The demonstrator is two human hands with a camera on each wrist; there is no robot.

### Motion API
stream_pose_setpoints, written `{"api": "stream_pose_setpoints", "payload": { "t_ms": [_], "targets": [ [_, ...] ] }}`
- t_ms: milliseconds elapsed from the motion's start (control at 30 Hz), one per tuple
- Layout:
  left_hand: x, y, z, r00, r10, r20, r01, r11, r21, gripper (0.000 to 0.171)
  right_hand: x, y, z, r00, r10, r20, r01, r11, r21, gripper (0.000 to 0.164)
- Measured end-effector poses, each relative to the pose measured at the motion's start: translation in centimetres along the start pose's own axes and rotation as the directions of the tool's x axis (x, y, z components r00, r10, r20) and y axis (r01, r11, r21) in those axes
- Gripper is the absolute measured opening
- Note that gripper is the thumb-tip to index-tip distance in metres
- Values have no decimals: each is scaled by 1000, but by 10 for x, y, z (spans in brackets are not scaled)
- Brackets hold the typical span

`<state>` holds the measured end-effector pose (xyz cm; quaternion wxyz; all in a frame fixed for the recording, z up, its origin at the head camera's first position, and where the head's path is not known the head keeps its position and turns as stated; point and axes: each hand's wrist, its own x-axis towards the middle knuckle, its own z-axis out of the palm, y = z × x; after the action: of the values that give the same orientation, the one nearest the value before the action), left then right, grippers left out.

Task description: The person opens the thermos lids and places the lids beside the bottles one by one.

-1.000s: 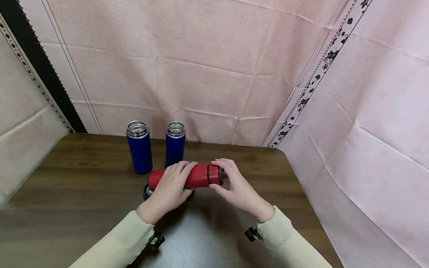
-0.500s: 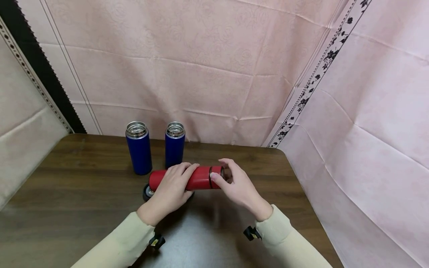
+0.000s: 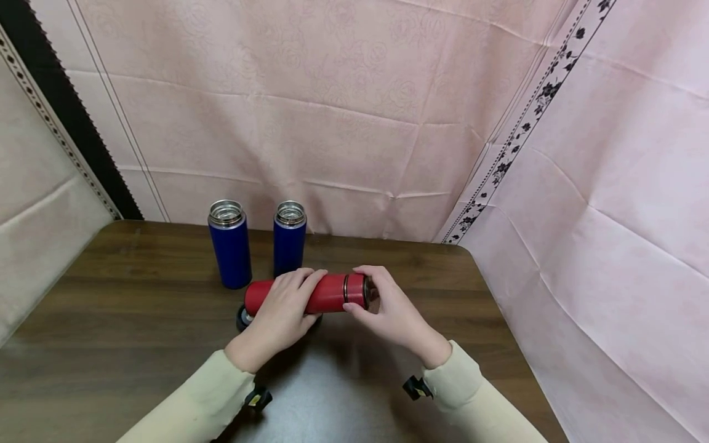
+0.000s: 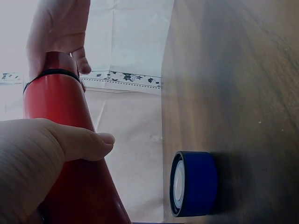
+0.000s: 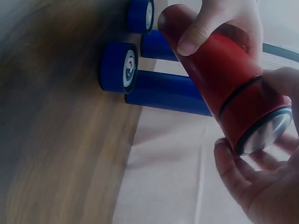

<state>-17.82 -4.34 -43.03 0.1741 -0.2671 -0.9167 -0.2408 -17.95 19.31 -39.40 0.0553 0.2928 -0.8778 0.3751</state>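
Observation:
A red thermos bottle (image 3: 329, 295) lies sideways in the air above the table, its red lid (image 3: 356, 290) toward the right. My left hand (image 3: 281, 311) grips the body from above, thumb along the near side. Around the lid end curl the thumb and fingers of my right hand (image 3: 396, 314), thumb by the dark seam ring. In the right wrist view the lid's shiny end disc (image 5: 266, 133) faces the right palm. Two blue lids, one nearer (image 5: 114, 67) and one farther (image 5: 139, 16), rest on the table below the bottle, mostly hidden by it in the head view.
Two blue bottles without lids, one at left (image 3: 231, 255) and one right of it (image 3: 289, 243), stand upright near the back of the wooden table (image 3: 138, 320). Pink cloth (image 3: 343, 123) hangs behind and at the sides.
The right hand loosened and turned about the lid half a second ago, thumb raised. Now its thumb is lower and the fingers close round the lid again. The left hand stays nearly still.

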Motion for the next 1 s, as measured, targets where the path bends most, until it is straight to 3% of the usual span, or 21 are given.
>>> {"api": "stream_pose_setpoints", "payload": {
  "t_ms": [100, 167, 300, 433, 700, 1000],
  "targets": [
    [-1, -1, 0, 1000, 1, -8, -2, 1000, -5, 88, 0, 1, 0, 996, -87, 9, 87, 995, -54, 64],
    [-1, -1, 0, 1000, 0, -8, 0, 1000, -8, 88, -1, 0, 0, 996, -94, 11, 94, 994, -53, 68],
    [-2, 0, -1, 1000, -3, -2, 3, 1000, -7, 88, -1, -3, 0, 1000, 25, -3, -25, 1000, -2, 71],
    [-3, 1, -2, 1000, 3, 0, -3, 1000, -8, 87, -1, -3, 0, 985, 173, -9, -172, 984, 35, 63],
    [-4, 1, 0, 999, 41, -12, -41, 999, 10, 84, -2, -1, 0, 966, 254, 47, -255, 967, 15, 53],
    [-4, -2, 2, 1000, 18, 2, -18, 1000, 11, 86, -4, -1, 0, 995, 60, 75, -59, 998, -18, 64]
  ]
}}
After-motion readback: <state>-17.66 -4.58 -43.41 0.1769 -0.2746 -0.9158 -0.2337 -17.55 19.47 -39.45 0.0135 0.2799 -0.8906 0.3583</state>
